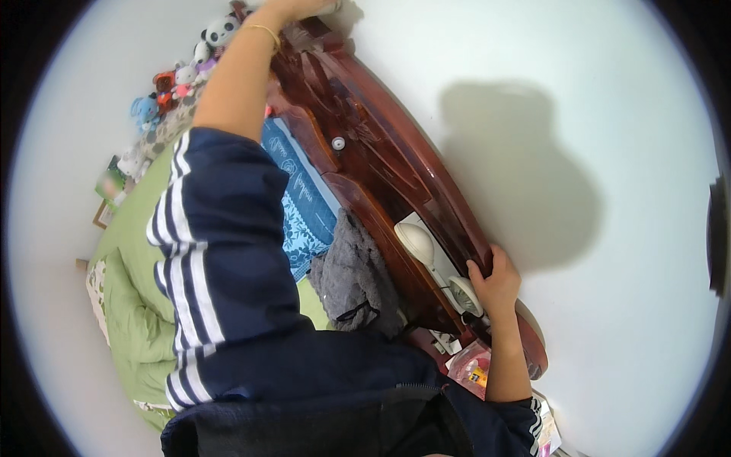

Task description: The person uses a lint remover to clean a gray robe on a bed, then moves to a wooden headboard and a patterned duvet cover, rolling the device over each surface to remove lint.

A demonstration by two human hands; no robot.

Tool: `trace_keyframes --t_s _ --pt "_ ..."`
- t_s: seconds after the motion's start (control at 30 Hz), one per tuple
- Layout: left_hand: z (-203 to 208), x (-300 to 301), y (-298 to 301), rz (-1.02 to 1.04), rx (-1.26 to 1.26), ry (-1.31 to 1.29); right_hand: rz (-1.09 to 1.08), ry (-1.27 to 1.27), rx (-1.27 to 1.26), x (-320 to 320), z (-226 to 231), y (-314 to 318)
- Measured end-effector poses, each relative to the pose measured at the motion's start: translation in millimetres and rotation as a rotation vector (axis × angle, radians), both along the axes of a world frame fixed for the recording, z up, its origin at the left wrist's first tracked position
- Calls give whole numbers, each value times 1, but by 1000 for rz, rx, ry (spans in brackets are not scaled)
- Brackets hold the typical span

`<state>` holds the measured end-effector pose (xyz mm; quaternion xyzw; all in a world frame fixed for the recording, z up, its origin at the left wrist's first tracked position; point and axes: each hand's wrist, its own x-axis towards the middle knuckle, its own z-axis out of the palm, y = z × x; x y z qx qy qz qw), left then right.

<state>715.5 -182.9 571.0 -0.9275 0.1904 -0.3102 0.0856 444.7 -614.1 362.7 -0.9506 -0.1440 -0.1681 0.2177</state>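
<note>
A glossy dark red wooden headboard (396, 156) runs diagonally from the upper middle to the lower right along the wall. My right hand (499, 286) grips its upper edge near the lower right end, thumb apart from the fingers. My left arm stretches far up, and my left hand (293, 7) is at the far end of the headboard; the frame's top edge cuts off its fingers. A small pale thing (330, 8) shows by that hand. In the headboard's recess, close to my right hand, lies a cream lamp (416, 244) with a round ribbed part (464, 295).
A blue patterned pillow (301, 183) and a crumpled grey cloth (350, 266) lie against the headboard on a green-covered bed (137, 305). Plush toys, including a panda (221, 30), line the far side. A clear pink bag (468, 369) sits below my right forearm.
</note>
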Motion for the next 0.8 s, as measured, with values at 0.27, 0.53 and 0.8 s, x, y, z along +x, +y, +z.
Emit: trace_keyframes --t_s 0.27,0.53,0.8 --pt "-29 -78 -15 -517 -1415 339 -21 47 -19 -1 1 3" --pt "-91 -78 -54 -411 -406 -87 -25 22 -39 -3 -2 0" --pt "-125 -117 -121 -372 -484 -72 -41 5 -72 -5 -7 1"
